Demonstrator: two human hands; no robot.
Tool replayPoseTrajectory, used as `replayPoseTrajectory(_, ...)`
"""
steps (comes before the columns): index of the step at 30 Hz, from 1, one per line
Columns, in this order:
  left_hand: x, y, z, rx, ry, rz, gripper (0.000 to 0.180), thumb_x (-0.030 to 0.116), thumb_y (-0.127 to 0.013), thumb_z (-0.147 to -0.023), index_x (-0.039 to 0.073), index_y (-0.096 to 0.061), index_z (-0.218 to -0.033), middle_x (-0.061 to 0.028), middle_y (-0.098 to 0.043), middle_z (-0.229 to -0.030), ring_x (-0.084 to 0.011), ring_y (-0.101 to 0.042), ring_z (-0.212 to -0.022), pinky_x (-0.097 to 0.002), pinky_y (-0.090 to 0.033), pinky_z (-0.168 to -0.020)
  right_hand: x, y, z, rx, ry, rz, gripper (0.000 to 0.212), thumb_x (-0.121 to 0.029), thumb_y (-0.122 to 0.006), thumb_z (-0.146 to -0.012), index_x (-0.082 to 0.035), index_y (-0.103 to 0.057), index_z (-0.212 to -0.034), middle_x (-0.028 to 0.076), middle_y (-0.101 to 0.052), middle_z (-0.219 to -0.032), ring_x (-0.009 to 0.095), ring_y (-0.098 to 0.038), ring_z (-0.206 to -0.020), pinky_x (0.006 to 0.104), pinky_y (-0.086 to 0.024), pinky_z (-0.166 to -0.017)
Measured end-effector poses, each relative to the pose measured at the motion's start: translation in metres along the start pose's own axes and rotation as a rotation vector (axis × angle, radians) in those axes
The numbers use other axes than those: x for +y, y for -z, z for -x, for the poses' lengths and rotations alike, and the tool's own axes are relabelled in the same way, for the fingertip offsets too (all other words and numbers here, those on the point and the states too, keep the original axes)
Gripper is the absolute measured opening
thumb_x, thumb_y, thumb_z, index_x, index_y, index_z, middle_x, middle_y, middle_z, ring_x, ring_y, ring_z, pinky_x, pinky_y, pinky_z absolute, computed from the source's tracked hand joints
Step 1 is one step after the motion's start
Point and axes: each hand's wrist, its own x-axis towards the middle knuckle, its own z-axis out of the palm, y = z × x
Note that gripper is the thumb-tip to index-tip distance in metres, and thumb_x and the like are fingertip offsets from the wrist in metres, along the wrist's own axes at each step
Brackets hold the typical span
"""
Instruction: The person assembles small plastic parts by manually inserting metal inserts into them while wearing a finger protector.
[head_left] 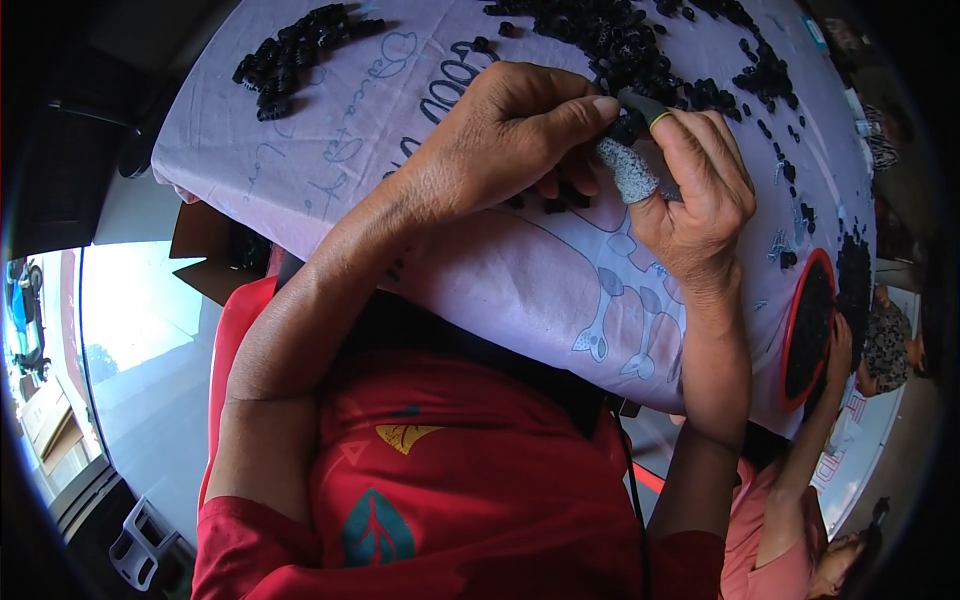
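My left hand (500, 135) reaches across from the left, its thumb pressed toward the index finger. Opposite it, my right hand (700, 195) pinches with a grey knitted cover (627, 172) on the thumb and a black cover (640, 103) on the index fingertip. Between the fingertips of both hands is a small black ribbed plastic piece (625, 128), partly hidden by the fingers. Several loose black pieces (565, 200) lie under my hands. Just beyond them spreads a large heap of similar black pieces (610, 40).
A second pile of black pieces (295, 55) lies at the far left of the cloth-covered table (480, 260). At right, a co-worker's hand (840, 350) touches a red-rimmed round tray (790, 375) of black bits. An open cardboard box (205, 245) stands left of the table.
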Motion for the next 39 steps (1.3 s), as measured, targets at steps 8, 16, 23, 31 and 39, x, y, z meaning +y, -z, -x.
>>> replayPoseTrajectory(8, 0.005, 0.000, 0.002, -0.033, 0.027, -0.016, 0.033, 0.036, -0.056, -0.104, 0.007, -0.067, -0.094, -0.0056, -0.072, -0.075, -0.0058, -0.065, -0.064, -0.0211, -0.049, -0.055, -0.003, 0.002, -0.004, 0.011, 0.040, 0.006, 0.028, -0.007, -0.079, -0.076, 0.003, -0.067, -0.098, 0.010, -0.066, -0.084, 0.026, -0.066, -0.076, 0.0342, -0.056, -0.066)
replayPoseTrajectory(16, 0.008, 0.000, 0.002, -0.029, 0.037, -0.043, 0.034, 0.038, -0.059, -0.103, 0.006, -0.070, -0.097, -0.0048, -0.071, -0.076, -0.0066, -0.066, -0.065, -0.0212, -0.049, -0.056, -0.002, 0.000, -0.004, 0.022, 0.059, 0.013, 0.026, -0.002, -0.078, -0.073, 0.003, -0.066, -0.096, 0.010, -0.065, -0.083, 0.026, -0.065, -0.073, 0.0335, -0.055, -0.064)
replayPoseTrajectory(23, 0.005, -0.001, 0.003, 0.017, 0.029, -0.065, 0.034, 0.037, -0.060, -0.102, 0.005, -0.071, -0.103, -0.0041, -0.071, -0.076, -0.0072, -0.066, -0.067, -0.0211, -0.049, -0.057, -0.003, -0.002, -0.004, -0.029, -0.013, -0.035, 0.030, -0.003, -0.077, -0.070, 0.004, -0.066, -0.097, 0.010, -0.065, -0.084, 0.025, -0.064, -0.075, 0.0337, -0.055, -0.065)
replayPoseTrajectory(31, 0.006, 0.015, 0.002, 0.194, -0.107, -0.132, 0.035, 0.037, -0.060, -0.103, 0.004, -0.071, -0.107, -0.0044, -0.072, -0.085, -0.0073, -0.067, -0.071, -0.0214, -0.050, -0.057, 0.002, 0.002, 0.003, -0.235, -0.201, -0.120, 0.019, -0.004, -0.075, -0.072, 0.002, -0.069, -0.089, 0.009, -0.063, -0.074, 0.025, -0.061, -0.067, 0.0343, -0.052, -0.059)
replayPoseTrajectory(39, 0.030, 0.059, 0.006, 0.738, -0.195, -0.998, 0.022, 0.018, -0.068, -0.086, -0.005, -0.069, -0.085, -0.0218, -0.069, -0.075, -0.0332, -0.069, -0.068, -0.0385, -0.052, -0.062, 0.001, -0.002, 0.006, -0.293, -0.172, -0.090, 0.018, -0.002, -0.079, -0.069, -0.001, -0.070, -0.084, 0.008, -0.065, -0.073, 0.023, -0.064, -0.069, 0.0340, -0.053, -0.060)
